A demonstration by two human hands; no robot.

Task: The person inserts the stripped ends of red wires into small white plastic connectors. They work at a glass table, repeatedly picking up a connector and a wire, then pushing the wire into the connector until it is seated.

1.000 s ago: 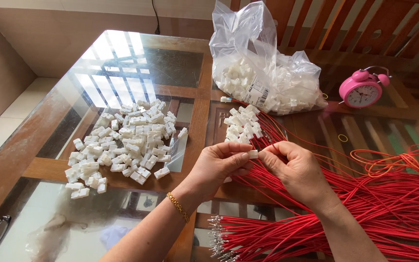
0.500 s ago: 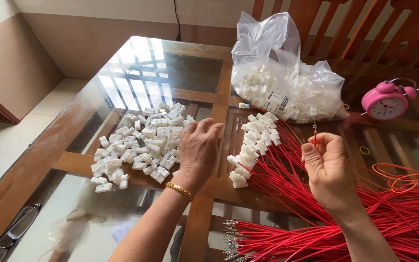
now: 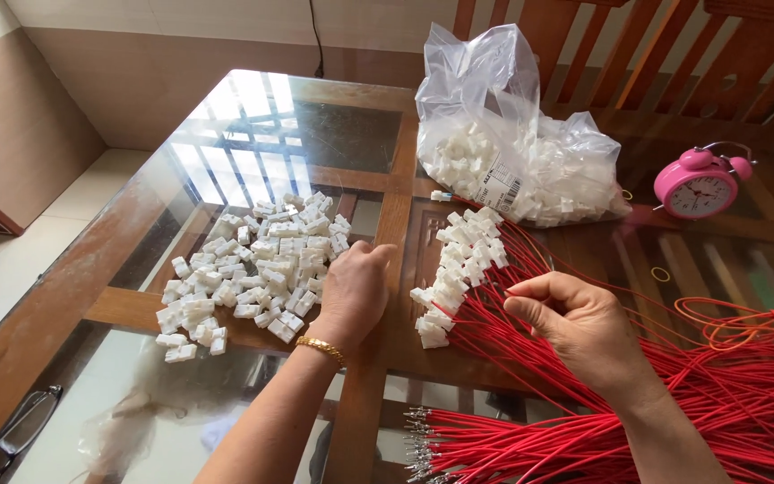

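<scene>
In the head view, a glass-topped wooden table (image 3: 64,296) is being looked down on. The left hand (image 3: 351,291) is being rested knuckles-up at the right edge of a loose pile of white plastic connector housings (image 3: 248,273), its fingers curled down among the nearest pieces; whether a housing is already being pinched cannot be told, since the fingertips are hidden under the hand. A gold bracelet (image 3: 320,348) is being worn on that wrist.

The right hand (image 3: 580,327) is being held above a bundle of red wires (image 3: 674,394), loosely closed, with thumb and forefinger brought together as if a single thin wire were being pinched; the wire itself is too fine to be made out between them. Just left of this hand, a row of wires already fitted with white housings (image 3: 459,269) is being kept fanned across the table's middle rail. Bare metal terminals (image 3: 423,444) are being shown at the near ends of the lower wires.

Behind, a clear plastic bag of more housings (image 3: 530,152) is being kept near a pink alarm clock (image 3: 699,184), with an orange wire loop (image 3: 745,323) lying to the right.

As a judgement, the step is best done by one housing being lifted clear of the pile and turned opening-first, while one terminal is being kept straight and separated from its neighbours, so that nothing is being bent on insertion.
</scene>
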